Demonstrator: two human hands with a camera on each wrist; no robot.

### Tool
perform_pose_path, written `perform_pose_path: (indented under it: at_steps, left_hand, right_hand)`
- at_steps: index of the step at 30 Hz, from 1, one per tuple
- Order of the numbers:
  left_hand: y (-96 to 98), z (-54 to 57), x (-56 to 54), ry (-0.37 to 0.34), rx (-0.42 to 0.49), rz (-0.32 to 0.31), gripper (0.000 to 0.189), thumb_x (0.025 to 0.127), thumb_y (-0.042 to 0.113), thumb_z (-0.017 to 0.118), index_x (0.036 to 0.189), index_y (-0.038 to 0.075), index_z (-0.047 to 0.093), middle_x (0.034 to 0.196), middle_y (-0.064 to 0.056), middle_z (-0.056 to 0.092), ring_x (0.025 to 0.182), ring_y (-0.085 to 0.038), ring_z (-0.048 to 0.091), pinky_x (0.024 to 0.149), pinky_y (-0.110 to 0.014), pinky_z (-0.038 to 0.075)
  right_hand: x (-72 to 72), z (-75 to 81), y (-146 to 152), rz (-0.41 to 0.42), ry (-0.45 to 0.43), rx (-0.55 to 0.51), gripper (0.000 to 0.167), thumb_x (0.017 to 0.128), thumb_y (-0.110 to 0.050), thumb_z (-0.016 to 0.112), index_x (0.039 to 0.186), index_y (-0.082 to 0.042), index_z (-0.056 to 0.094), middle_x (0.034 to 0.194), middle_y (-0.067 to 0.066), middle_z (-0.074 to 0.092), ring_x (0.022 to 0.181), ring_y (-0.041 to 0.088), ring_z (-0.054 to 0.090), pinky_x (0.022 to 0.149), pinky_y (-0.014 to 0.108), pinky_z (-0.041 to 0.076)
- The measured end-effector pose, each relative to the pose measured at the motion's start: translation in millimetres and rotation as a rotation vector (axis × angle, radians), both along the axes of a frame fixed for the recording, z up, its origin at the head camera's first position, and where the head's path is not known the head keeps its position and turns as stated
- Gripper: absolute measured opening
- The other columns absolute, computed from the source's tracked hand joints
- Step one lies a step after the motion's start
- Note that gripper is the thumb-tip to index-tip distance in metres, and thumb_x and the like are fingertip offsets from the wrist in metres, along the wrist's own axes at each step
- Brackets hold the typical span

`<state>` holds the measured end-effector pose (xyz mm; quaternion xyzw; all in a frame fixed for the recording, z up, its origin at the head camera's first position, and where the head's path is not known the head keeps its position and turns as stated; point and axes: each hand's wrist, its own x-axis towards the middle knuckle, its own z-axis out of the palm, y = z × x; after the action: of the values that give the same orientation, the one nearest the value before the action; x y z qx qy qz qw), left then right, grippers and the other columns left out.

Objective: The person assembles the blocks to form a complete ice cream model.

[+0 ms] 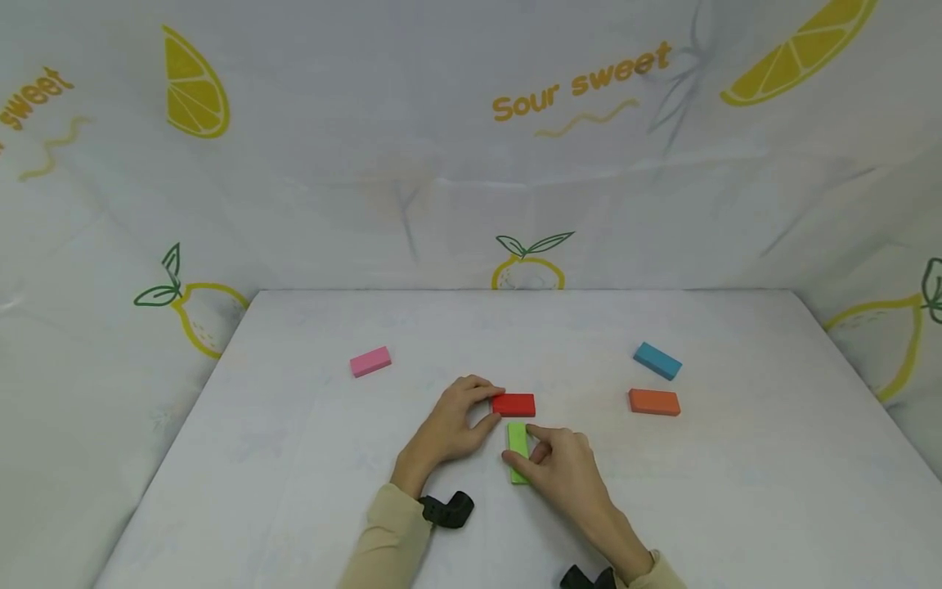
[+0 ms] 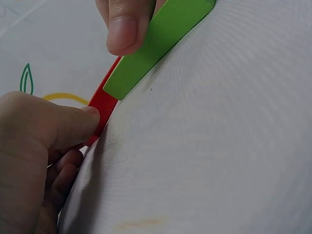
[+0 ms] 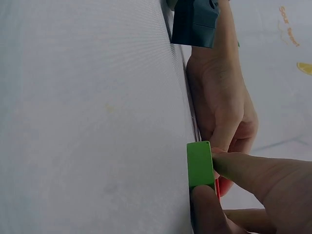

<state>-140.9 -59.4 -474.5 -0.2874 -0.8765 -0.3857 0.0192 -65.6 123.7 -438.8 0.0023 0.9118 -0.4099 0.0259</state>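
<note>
On the white table point(image 1: 243, 466), head view, the left hand point(image 1: 450, 425) pinches the red block point(image 1: 517, 405) and the right hand point(image 1: 568, 470) grips the green block point(image 1: 518, 440) just beside it, with a pink block point(image 1: 371, 361), a blue block point(image 1: 657, 361) and an orange block point(image 1: 654, 402) well inside the table's edges. By left wrist view, the thumb point(image 2: 73, 124) presses the red block; by right wrist view, fingers point(image 3: 239, 165) flank the green block.

Red blk point(image 1: 517, 404), lt-grn blk point(image 1: 518, 439); wht sheet point(image 1: 331, 106) w/ yel lemon print point(image 1: 195, 92).
</note>
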Motion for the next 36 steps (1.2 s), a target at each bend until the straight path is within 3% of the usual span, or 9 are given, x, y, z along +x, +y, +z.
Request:
perform_pose_path:
  at_steps: [36]
  left_hand:
    - [-2.9,-2.6,0.6,-0.004,-0.003,-0.049,0.031,0.091,0.015,0.073,0.122,0.01,0.074,0.116,-0.004,0.072,0.111,-0.019,0.062,0.099,-0.037,0.054]
  right_hand:
    - [-0.9,-2.7,0.5,-0.006,-0.007,0.003,0.054,0.077,-0.021,0.09,0.119,0.008,0.072,0.056,-0.002,0.062,0.05,0.006,0.051,0.046,0.018,0.038]
